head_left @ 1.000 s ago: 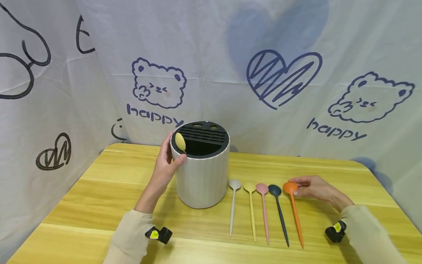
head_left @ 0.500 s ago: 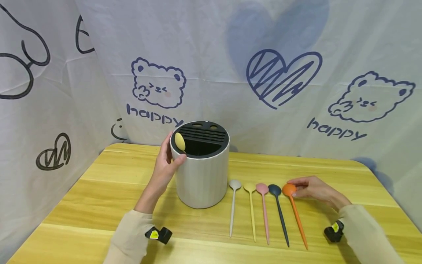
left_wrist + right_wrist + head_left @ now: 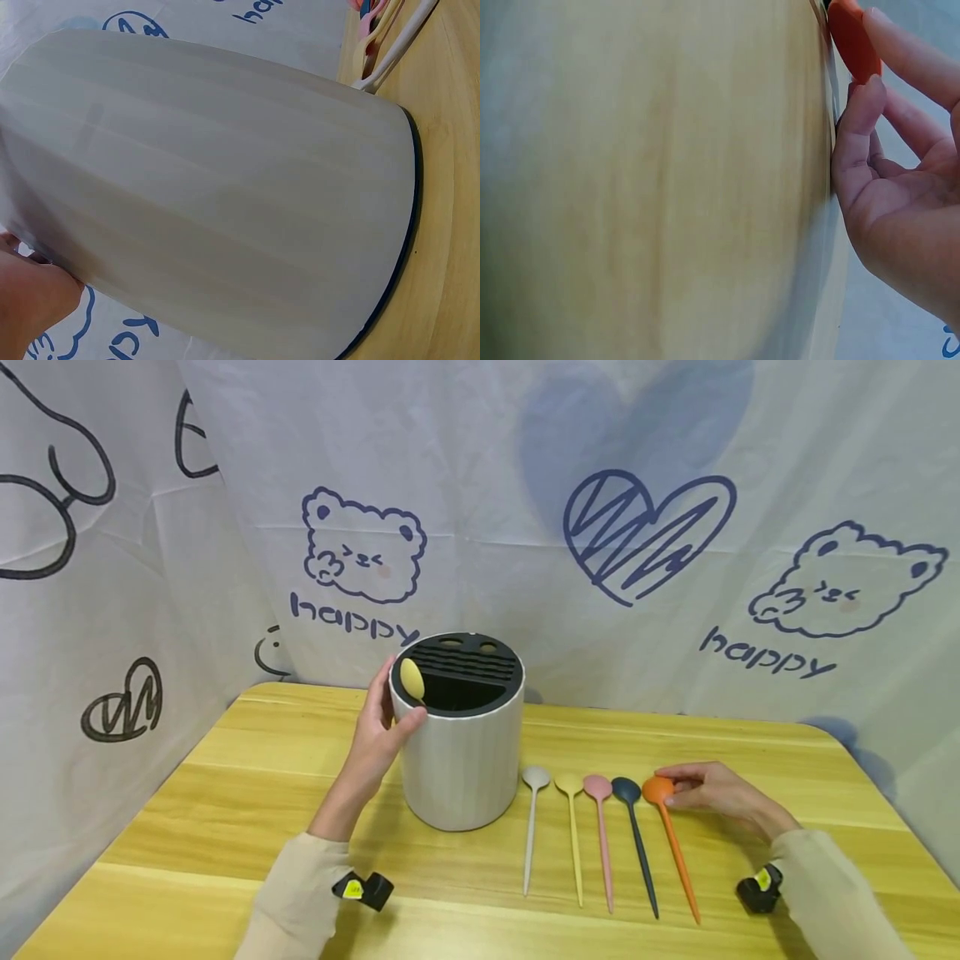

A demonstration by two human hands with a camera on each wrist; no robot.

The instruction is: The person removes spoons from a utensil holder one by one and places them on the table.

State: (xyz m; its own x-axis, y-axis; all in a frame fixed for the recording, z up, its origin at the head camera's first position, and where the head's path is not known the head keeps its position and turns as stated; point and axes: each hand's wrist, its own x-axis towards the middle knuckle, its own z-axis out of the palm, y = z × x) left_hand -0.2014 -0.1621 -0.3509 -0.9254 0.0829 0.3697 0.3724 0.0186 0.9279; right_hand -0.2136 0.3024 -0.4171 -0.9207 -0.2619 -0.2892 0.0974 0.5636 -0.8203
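Note:
A white ribbed utensil holder (image 3: 461, 768) with a black slotted top stands on the table; its side fills the left wrist view. My left hand (image 3: 375, 735) grips its upper left side, thumb in front, other fingers partly hidden behind. Inside the holder, a yellow spoon (image 3: 412, 678) leans at the left rim, its handle hidden. My right hand (image 3: 716, 789) pinches the bowl edge of an orange spoon (image 3: 677, 843) lying on the wood. In the right wrist view, thumb and fingertips touch the orange bowl (image 3: 855, 41).
Between holder and orange spoon lie a white spoon (image 3: 529, 839), a yellow spoon (image 3: 573, 839), a pink spoon (image 3: 603, 839) and a dark blue spoon (image 3: 641, 852), handles toward me. A printed curtain (image 3: 495, 585) hangs behind the wooden table (image 3: 187, 827).
The orange spoon has turned slightly: its handle tip swung right and its bowl shifted a little left with my right hand. My left hand stays on the holder.

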